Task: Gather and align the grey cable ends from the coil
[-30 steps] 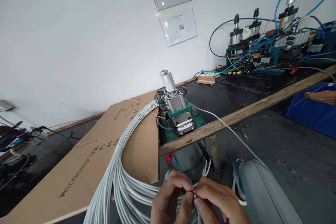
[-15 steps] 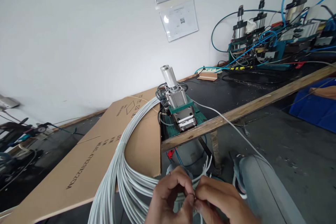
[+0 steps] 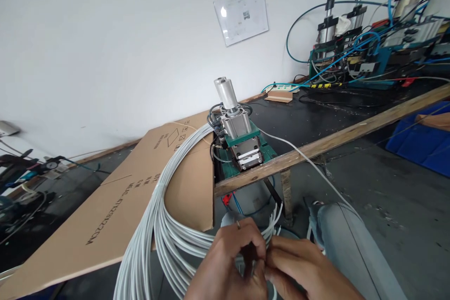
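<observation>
At the bottom centre my left hand [image 3: 232, 262], with a ring on one finger, has its thumb and index finger pinched together. Against those fingertips press the closed fingers of my right hand [image 3: 302, 265]. Whatever is between them is too small and covered to make out. Behind the hands curves a thick bundle of white cables [image 3: 160, 192], whose cut ends [image 3: 276, 215] stick up just past my fingers. Beyond stands a small pneumatic press [image 3: 237, 124] with a silver cylinder and green base, at the table's edge.
A flattened cardboard sheet [image 3: 140, 197] lies under the cables at left. A single white cable [image 3: 309, 161] runs from the press towards my leg [image 3: 351, 239]. More presses [image 3: 355, 42] with blue hoses stand back right, above a blue bin [image 3: 422, 140]. A wooden strip [image 3: 330, 136] edges the black table.
My hands stay pinched together, the fingers shifting slightly and the left hand turning so its ring shows more. The camera view has tilted down a little.
</observation>
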Demonstrator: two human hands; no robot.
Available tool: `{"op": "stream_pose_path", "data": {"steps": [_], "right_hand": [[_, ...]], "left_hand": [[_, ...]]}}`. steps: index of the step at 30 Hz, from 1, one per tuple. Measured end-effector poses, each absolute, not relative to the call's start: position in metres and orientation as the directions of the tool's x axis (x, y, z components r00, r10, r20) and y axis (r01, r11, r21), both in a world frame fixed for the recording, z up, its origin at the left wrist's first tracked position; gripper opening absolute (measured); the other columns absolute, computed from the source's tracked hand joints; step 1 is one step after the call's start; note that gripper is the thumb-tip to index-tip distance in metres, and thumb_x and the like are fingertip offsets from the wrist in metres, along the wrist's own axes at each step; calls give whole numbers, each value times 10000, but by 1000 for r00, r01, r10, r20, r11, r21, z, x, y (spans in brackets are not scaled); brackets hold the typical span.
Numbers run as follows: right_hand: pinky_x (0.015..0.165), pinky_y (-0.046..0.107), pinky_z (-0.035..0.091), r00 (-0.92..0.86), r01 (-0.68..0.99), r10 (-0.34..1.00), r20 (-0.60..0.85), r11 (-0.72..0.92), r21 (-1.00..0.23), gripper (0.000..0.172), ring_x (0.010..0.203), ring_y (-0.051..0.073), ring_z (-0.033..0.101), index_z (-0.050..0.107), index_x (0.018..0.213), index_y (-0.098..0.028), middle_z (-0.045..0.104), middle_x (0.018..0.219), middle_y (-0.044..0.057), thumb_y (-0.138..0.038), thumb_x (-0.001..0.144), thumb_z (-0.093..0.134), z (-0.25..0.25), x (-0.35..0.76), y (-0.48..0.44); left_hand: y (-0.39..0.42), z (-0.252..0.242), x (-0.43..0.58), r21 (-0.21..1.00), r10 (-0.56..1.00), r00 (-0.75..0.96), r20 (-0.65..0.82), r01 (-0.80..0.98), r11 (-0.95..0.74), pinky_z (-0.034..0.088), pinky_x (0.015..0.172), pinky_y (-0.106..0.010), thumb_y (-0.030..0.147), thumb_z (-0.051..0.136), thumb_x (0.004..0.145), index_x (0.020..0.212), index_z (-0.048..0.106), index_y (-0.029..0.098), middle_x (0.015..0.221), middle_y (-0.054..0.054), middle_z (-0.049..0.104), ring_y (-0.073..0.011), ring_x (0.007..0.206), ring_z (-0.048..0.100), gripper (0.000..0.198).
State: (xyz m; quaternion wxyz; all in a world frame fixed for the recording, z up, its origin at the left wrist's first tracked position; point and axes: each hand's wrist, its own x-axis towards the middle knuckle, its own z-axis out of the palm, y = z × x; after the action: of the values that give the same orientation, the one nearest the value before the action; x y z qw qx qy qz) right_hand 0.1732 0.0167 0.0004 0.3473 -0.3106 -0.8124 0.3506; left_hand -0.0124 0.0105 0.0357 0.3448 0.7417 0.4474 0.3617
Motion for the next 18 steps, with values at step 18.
{"op": "stream_pose_path", "data": {"steps": [18], "right_hand": [[531,199,440,-198,-174,781,593,567,-805,324,575,126,562,647,805,-237,588,675,-6,-364,1071,511,-64,145,21]], "left_hand": [[-7,-19,24,923,982,-139,127,-347,-169,393,664,-210,414,869,839,764,775,211,748,-8,597,-123,698,498,236]]}}
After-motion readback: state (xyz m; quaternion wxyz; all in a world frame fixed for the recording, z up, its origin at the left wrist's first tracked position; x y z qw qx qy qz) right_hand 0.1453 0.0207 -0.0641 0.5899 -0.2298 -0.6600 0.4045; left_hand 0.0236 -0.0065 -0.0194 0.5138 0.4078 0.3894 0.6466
